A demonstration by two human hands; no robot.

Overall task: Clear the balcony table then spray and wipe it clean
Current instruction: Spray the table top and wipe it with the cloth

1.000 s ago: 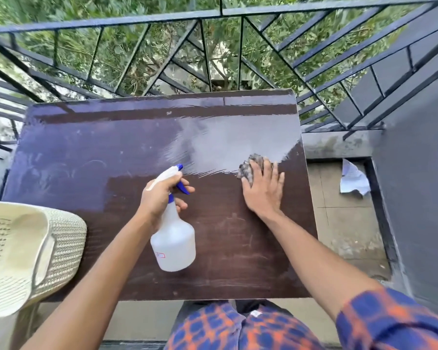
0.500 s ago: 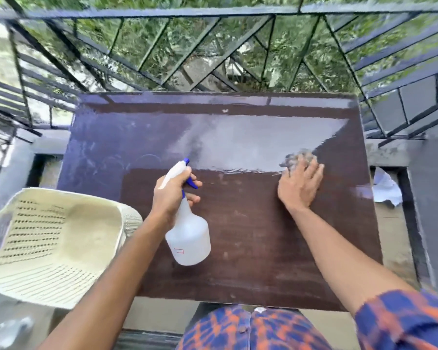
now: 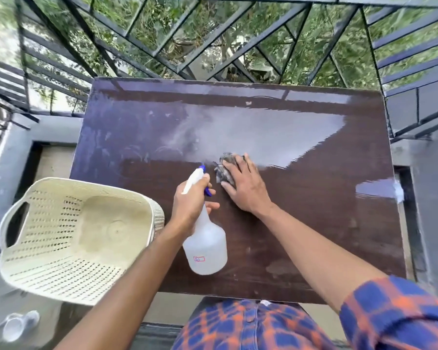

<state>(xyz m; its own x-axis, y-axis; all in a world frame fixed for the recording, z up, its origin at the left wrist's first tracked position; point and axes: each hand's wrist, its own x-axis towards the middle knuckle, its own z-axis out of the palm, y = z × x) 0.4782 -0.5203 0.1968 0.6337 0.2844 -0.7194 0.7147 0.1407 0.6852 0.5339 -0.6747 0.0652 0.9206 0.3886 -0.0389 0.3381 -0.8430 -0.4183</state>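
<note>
Head view: left hand [image 3: 190, 200] grips the neck of the spray bottle [image 3: 205, 251], held over the dark worktop [image 3: 314, 223]. Right hand [image 3: 245, 188], fingers flat, presses the grey cloth [image 3: 224, 170] on mid-worktop. Cream basket [image 3: 74, 238] at the left edge.

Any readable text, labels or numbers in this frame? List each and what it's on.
"G1": my best reading, small and handwritten, on the red-bordered sticker on the spray bottle that the left hand grips.
Nothing else: no readable print shows on the basket, the cloth or the table.
</note>
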